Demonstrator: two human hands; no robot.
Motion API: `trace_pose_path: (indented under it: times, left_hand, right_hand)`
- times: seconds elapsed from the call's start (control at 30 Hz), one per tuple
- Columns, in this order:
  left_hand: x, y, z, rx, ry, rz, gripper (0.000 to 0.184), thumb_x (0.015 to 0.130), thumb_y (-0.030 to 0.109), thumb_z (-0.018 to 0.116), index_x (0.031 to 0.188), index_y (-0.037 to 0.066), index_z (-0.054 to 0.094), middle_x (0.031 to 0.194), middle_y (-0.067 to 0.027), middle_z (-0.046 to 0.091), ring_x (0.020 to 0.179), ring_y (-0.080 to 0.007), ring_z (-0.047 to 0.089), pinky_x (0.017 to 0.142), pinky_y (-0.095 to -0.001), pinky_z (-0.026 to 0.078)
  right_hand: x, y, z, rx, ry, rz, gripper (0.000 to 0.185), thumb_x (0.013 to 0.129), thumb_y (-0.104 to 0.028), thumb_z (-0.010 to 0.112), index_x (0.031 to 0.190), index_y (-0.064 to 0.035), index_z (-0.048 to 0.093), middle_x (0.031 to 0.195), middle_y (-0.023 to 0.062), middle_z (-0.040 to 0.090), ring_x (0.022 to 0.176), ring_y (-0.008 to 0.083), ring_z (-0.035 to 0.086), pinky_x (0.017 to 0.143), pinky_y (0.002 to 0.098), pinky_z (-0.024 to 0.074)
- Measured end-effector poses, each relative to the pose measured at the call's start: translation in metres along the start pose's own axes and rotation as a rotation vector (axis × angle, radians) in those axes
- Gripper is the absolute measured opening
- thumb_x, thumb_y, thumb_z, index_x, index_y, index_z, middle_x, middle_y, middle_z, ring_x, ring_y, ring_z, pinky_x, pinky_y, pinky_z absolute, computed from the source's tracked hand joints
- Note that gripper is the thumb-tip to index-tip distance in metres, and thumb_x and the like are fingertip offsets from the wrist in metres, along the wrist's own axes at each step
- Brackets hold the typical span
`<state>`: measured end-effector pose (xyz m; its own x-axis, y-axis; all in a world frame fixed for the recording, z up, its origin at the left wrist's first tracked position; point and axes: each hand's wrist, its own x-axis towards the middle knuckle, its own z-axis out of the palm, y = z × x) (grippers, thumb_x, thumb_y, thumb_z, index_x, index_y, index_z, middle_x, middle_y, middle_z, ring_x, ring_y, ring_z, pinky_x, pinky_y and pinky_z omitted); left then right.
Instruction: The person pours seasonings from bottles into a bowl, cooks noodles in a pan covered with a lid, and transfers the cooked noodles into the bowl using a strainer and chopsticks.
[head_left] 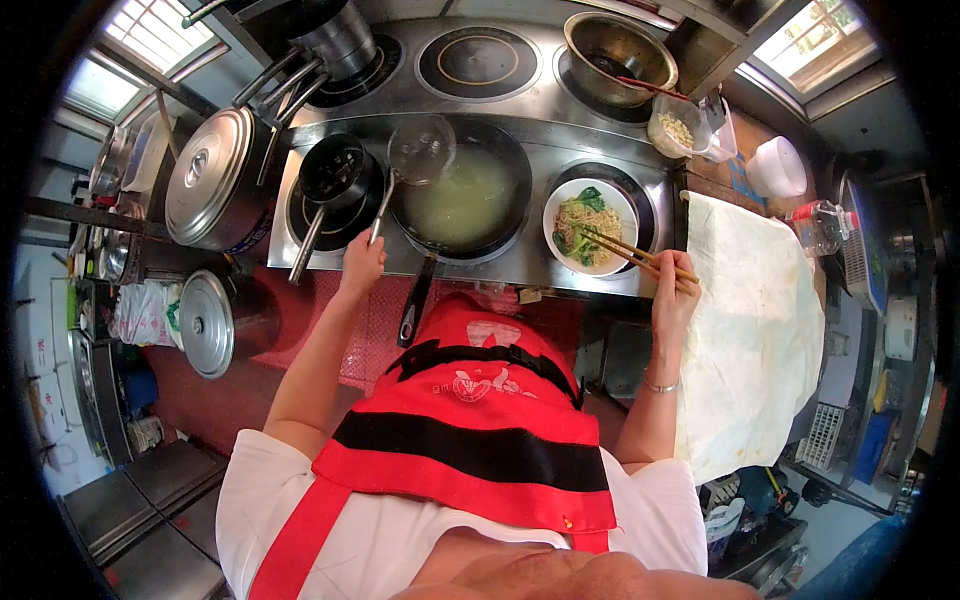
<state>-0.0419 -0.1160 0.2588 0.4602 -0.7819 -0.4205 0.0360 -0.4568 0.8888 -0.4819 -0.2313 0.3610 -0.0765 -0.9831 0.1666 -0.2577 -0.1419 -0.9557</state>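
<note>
My left hand (pixel 363 263) is closed around the metal handle of a round strainer (pixel 422 148). The strainer's bowl hangs over the far left rim of a dark wok (pixel 515 170), which holds cloudy, pale greenish liquid (pixel 462 203). Between the fingers of my right hand (pixel 674 288) is a pair of wooden chopsticks (pixel 628 254). Their tips reach into noodles (pixel 583 228) with green leafy vegetables (pixel 590 199) in a white bowl (pixel 630 215). That bowl stands on the right front burner. The wok's black handle (pixel 414 308) points toward my body.
Left of the wok sits a small dark saucepan (pixel 334 168), its handle jutting past the stove edge. A large lidded pot (pixel 210 175) stands farther left. Behind are stacked pots (pixel 338 42) and a metal basin (pixel 620 55). A pale cloth (pixel 750 330) covers the surface at right.
</note>
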Motion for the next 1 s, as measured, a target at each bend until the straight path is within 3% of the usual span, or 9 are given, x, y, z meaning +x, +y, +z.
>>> trace_pose_path:
  times: [0.03,0.07,0.1,0.17,0.3,0.43,0.5,0.73,1.0]
  left_hand:
    - [0.010,-0.007,-0.003,0.120,0.061,0.129,0.014,0.092,0.015,0.049,0.098,0.003,0.056,0.062,0.0003,0.046,0.047,-0.0060,0.040,0.039,-0.0226,0.031]
    - [0.019,-0.013,-0.007,0.297,0.109,0.159,0.019,0.090,0.014,0.050,0.102,0.001,0.057,0.067,-0.0094,0.057,0.053,-0.0194,0.056,0.047,-0.0321,0.043]
    - [0.029,-0.021,-0.004,0.297,0.109,0.159,0.019,0.090,0.014,0.050,0.102,0.001,0.057,0.067,-0.0094,0.057,0.053,-0.0194,0.056,0.047,-0.0321,0.043]
    - [0.041,-0.036,0.001,0.591,0.313,0.363,0.024,0.089,0.015,0.052,0.107,0.000,0.058,0.081,-0.0219,0.064,0.074,-0.0373,0.064,0.064,-0.0435,0.049]
    - [0.030,-0.025,0.031,0.674,0.345,0.293,0.025,0.088,0.016,0.054,0.107,0.001,0.058,0.092,-0.0274,0.062,0.092,-0.0450,0.059,0.078,-0.0482,0.047]
    - [0.037,-0.043,0.045,0.575,0.144,0.122,0.022,0.089,0.016,0.053,0.102,-0.001,0.058,0.081,-0.0223,0.065,0.072,-0.0378,0.064,0.063,-0.0440,0.048]
    - [0.018,-0.027,0.053,0.160,-0.044,-0.166,0.017,0.094,0.016,0.050,0.106,0.005,0.055,0.061,-0.0031,0.049,0.043,-0.0114,0.043,0.041,-0.0273,0.033]
    - [0.007,-0.037,0.041,0.027,-0.257,-0.234,0.014,0.093,0.016,0.049,0.084,0.006,0.050,0.062,-0.0001,0.047,0.044,-0.0086,0.039,0.038,-0.0247,0.029]
    - [-0.030,0.008,0.009,-0.108,-0.454,-0.413,0.011,0.093,0.018,0.052,0.091,0.008,0.054,0.063,0.0027,0.048,0.045,-0.0055,0.038,0.039,-0.0204,0.027]
  right_hand:
    - [0.000,0.002,0.000,0.000,0.001,0.000,0.021,0.094,-0.014,0.053,0.082,0.0017,0.058,0.073,0.0032,0.059,0.069,0.0090,0.053,0.062,0.0234,0.0423]
    - [0.000,0.004,0.001,0.003,-0.006,-0.001,0.021,0.094,-0.014,0.053,0.082,0.0018,0.058,0.073,0.0035,0.060,0.069,0.0092,0.054,0.062,0.0234,0.0428]
    - [0.000,0.005,0.000,0.006,-0.014,-0.003,0.020,0.095,-0.013,0.053,0.083,0.0020,0.058,0.073,0.0037,0.060,0.070,0.0093,0.055,0.063,0.0234,0.0433]
    - [-0.001,0.002,0.002,0.017,-0.017,0.007,0.020,0.094,-0.013,0.053,0.083,0.0023,0.058,0.074,0.0040,0.060,0.070,0.0096,0.056,0.063,0.0234,0.0439]
    - [-0.003,0.000,0.002,0.031,-0.024,0.021,0.019,0.094,-0.012,0.053,0.084,0.0031,0.058,0.074,0.0048,0.060,0.069,0.0105,0.058,0.062,0.0237,0.0452]
    - [-0.004,0.004,0.000,0.024,-0.012,0.020,0.019,0.094,-0.012,0.053,0.084,0.0030,0.058,0.074,0.0048,0.060,0.069,0.0103,0.058,0.062,0.0237,0.0450]
    - [-0.006,0.004,0.000,0.018,-0.017,0.013,0.019,0.094,-0.012,0.053,0.083,0.0026,0.058,0.074,0.0045,0.060,0.070,0.0097,0.057,0.063,0.0234,0.0447]
    - [-0.004,0.005,0.002,0.037,-0.033,0.029,0.019,0.094,-0.012,0.053,0.083,0.0022,0.058,0.076,0.0038,0.060,0.071,0.0093,0.056,0.063,0.0225,0.0438]
    - [-0.003,0.007,0.001,-0.051,-0.074,-0.001,0.019,0.097,-0.013,0.050,0.084,0.0010,0.055,0.079,0.0047,0.059,0.073,0.0115,0.060,0.069,0.0237,0.0495]
